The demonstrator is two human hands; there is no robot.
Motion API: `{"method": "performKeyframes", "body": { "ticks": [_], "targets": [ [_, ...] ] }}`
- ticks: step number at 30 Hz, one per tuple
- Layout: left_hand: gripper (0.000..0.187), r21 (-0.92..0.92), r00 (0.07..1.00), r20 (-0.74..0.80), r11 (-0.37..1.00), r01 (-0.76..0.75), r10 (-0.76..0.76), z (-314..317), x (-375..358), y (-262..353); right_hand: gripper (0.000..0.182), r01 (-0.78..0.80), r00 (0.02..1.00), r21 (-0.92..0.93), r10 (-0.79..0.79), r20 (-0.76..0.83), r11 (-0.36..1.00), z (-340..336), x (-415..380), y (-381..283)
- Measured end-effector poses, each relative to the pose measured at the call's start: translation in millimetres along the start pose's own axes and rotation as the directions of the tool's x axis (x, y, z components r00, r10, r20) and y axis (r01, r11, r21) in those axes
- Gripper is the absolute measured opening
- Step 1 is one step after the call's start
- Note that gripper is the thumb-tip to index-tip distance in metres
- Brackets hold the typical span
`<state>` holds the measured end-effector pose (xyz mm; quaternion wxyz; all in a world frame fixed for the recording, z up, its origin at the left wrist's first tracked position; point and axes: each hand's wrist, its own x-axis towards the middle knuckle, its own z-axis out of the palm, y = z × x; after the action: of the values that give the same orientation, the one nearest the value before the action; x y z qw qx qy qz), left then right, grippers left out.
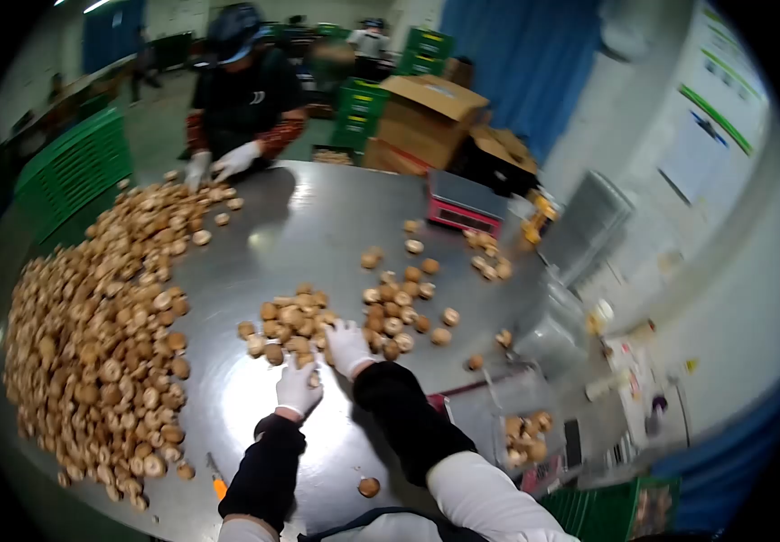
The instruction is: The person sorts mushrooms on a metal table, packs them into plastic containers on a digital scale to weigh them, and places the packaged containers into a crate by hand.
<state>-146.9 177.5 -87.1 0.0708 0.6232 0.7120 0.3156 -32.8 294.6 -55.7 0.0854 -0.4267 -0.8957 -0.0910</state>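
Observation:
Both my hands wear white gloves and work at a small heap of brown mushrooms (289,316) on a steel table. My left hand (298,388) is at the near edge of this heap, its fingers curled about a mushroom (315,379) on its thumb side. To the right, my right hand (348,347) lies with outstretched fingers against the heap's right side. A second loose cluster of mushrooms (394,312) spreads just beyond it. One single mushroom (369,488) rests near my body.
A large mushroom pile (92,361) covers the table's left side. An orange-handled knife (218,483) lies near my left sleeve. On the right are a red scale (465,206), clear plastic containers (548,330) and a box of mushrooms (527,438). Across the table a gloved co-worker (250,99) handles mushrooms.

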Motion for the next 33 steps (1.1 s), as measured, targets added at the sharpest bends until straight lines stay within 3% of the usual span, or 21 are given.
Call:
{"method": "performKeyframes", "body": {
  "ticks": [1,5,7,9,10,11,12,15,17,19,22,25,26,29,31,32,33],
  "targets": [
    [0.037,0.018,0.997,0.066,0.999,0.035,-0.036,-2.0,0.7,4.2,0.022,-0.048,0.994,-0.103,0.057,0.088,0.994,0.3,-0.4,2.8],
    [0.040,0.127,0.969,0.232,0.990,0.059,-0.087,-12.2,14.0,17.3,0.012,-0.135,0.973,-0.040,0.140,0.181,0.990,-20.1,-17.2,2.9],
    [0.041,0.017,0.982,0.174,0.998,0.068,-0.070,10.4,14.7,-10.5,0.020,-0.154,0.986,0.239,0.134,0.100,0.959,-62.5,-42.0,-1.3],
    [0.044,-0.016,0.989,0.121,0.996,0.085,-0.082,10.4,9.3,-10.8,0.037,-0.158,0.981,0.627,0.193,0.012,0.763,-77.7,-71.3,-9.0],
    [0.048,-0.020,0.990,0.109,0.996,0.088,-0.086,10.3,6.0,-8.7,0.041,-0.096,0.984,0.696,0.175,-0.042,0.711,-86.3,-92.7,-13.5],
    [0.051,-0.024,0.991,0.094,0.995,0.096,-0.093,13.2,2.2,-13.4,0.042,-0.128,0.989,0.802,0.134,0.061,0.584,-133.3,-116.7,-16.3],
    [0.059,-0.104,0.986,0.092,0.984,0.148,-0.138,20.1,0.2,-19.0,0.041,-0.047,0.993,0.837,0.115,-0.019,0.546,-143.9,-140.7,-16.9],
    [0.059,-0.080,0.990,0.049,0.988,0.135,-0.131,1.6,-20.1,20.0,0.038,0.120,0.972,0.855,0.114,-0.204,0.505,-175.9,-209.0,0.2],
    [0.054,-0.219,0.999,0.000,0.975,0.032,-0.032,-1.6,-30.2,44.5,0.037,0.020,0.954,0.909,0.264,-0.142,0.417,-179.0,-250.2,36.9],
    [0.050,-0.421,0.999,0.038,0.907,0.019,-0.003,-14.9,-42.5,96.6,0.034,-0.091,0.880,0.775,0.416,-0.232,0.626,-202.7,-289.1,86.7],
    [0.045,-0.613,0.982,0.032,0.780,-0.129,0.188,-19.1,-56.2,177.5,0.032,-0.308,0.735,0.671,0.617,-0.282,0.674,-221.4,-345.5,147.8],
    [0.049,-0.602,0.937,0.033,0.755,-0.260,0.348,-15.4,-65.6,254.5,0.033,-0.515,0.657,0.540,0.711,-0.250,0.666,-210.3,-386.2,184.7],
    [0.050,-0.609,0.910,0.024,0.728,-0.315,0.413,-12.6,-66.2,278.6,0.037,-0.564,0.692,0.483,0.702,-0.168,0.670,-204.7,-395.3,191.9],
    [0.052,-0.599,0.851,0.079,0.707,-0.376,0.520,-4.9,-68.2,344.3,0.041,-0.508,0.759,0.495,0.637,-0.130,0.705,-189.1,-415.2,203.8],
    [0.052,-0.556,0.836,0.144,0.742,-0.375,0.530,8.4,-66.8,374.2,0.041,-0.458,0.755,0.581,0.639,-0.147,0.673,-187.9,-425.5,213.8],
    [0.052,-0.523,0.832,0.210,0.778,-0.349,0.514,14.1,-65.9,386.5,0.039,-0.385,0.722,0.716,0.673,-0.159,0.583,-189.7,-430.1,217.5],
    [0.056,-0.418,0.797,0.250,0.804,-0.424,0.550,29.3,-62.3,389.4,0.037,-0.296,0.684,0.828,0.710,-0.164,0.476,-191.8,-434.9,220.9]
  ]
}}
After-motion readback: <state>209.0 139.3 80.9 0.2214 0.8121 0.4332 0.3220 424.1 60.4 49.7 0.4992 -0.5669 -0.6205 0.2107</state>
